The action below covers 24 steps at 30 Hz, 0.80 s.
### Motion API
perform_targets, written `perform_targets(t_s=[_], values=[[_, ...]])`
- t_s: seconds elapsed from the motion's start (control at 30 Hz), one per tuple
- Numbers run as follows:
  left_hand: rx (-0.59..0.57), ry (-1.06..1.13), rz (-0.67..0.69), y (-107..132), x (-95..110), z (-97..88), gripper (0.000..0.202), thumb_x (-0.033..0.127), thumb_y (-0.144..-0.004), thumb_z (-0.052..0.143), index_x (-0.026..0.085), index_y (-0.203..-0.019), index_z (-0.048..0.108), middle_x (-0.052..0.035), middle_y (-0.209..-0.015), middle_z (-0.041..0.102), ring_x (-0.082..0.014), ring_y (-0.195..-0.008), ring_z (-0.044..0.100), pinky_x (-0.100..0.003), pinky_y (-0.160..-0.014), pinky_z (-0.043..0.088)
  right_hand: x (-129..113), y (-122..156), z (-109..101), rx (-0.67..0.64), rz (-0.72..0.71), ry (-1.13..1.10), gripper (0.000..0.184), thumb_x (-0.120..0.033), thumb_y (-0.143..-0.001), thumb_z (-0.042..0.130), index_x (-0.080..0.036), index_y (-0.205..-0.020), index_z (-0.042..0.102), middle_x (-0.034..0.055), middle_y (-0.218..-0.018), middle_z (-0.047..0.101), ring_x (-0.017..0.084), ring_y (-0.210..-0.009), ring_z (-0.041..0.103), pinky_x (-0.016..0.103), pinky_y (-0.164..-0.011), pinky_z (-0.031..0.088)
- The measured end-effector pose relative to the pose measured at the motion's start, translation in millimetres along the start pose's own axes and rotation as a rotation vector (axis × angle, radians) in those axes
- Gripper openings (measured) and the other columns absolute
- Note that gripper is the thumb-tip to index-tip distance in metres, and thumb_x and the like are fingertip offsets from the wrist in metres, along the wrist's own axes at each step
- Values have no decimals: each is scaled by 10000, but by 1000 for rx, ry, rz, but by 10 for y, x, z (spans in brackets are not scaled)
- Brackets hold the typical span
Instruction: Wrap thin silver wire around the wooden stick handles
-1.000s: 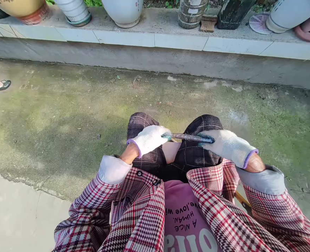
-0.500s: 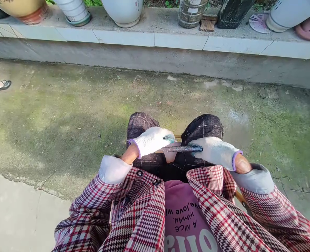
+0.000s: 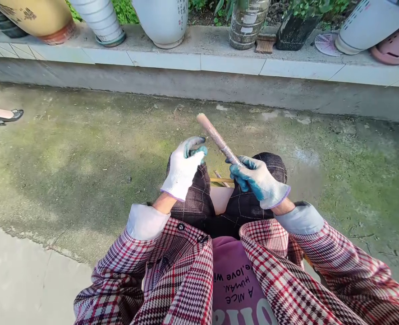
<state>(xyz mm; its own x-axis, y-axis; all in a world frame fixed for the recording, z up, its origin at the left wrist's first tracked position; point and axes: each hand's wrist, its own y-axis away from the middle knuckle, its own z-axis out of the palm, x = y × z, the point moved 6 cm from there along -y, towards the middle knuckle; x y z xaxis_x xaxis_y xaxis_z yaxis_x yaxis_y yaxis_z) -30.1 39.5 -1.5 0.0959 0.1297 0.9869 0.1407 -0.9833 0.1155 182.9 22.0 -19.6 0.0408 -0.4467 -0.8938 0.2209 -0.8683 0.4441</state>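
Your right hand (image 3: 258, 180) is clamped round the lower end of the rod (image 3: 217, 137), which angles up and away over your knees; your left hand (image 3: 183, 168) hovers just beside it, fingers loosely curled, gripping nothing. It looks stiff and fairly heavy (gloves help the grip), with open concrete ground (image 3: 84, 149) ahead and the ledge (image 3: 199, 61) well apart

Home courtyard: mossy concrete ground (image 3: 84, 158), potted plants (image 3: 246, 22) along tiled ledge (image 3: 165, 58).
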Motion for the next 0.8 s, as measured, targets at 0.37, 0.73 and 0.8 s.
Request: perform_targets(t_s=[0.37, 0.73, 0.8], values=[[-58, 443, -287, 24, -156, 282, 140, 156, -772, 744, 125, -897, 688, 10, -756, 700, -112, -708, 651, -258, -749, 551, -206, -228, 531, -138, -337, 353, 395, -438, -751, 818, -133, -991, 740, 11, -832, 702, 156, -756, 598, 288, -727, 522], [-277, 270, -232, -17, 121, -28, 58, 201, -920, 606, 144, -912, 611, 53, -578, 596, -79, -354, 481, -197, -334, 388, -551, -517, 230, 88, -537, 286, 524, -247, -732, 747, -185, -1249, 689, 75, -1173, 743, 242, -1092, 685, 413, -1003, 551], [-329, 238, -250, 68, 160, 37, 47, 192, -911, 610, 145, -906, 611, 48, -581, 600, -77, -354, 478, -195, -331, 387, -499, -678, 416, -16, -560, 291, 562, -253, -689, 788, -182, -1237, 686, 86, -1229, 729, 261, -1145, 665, 421, -1039, 528]])
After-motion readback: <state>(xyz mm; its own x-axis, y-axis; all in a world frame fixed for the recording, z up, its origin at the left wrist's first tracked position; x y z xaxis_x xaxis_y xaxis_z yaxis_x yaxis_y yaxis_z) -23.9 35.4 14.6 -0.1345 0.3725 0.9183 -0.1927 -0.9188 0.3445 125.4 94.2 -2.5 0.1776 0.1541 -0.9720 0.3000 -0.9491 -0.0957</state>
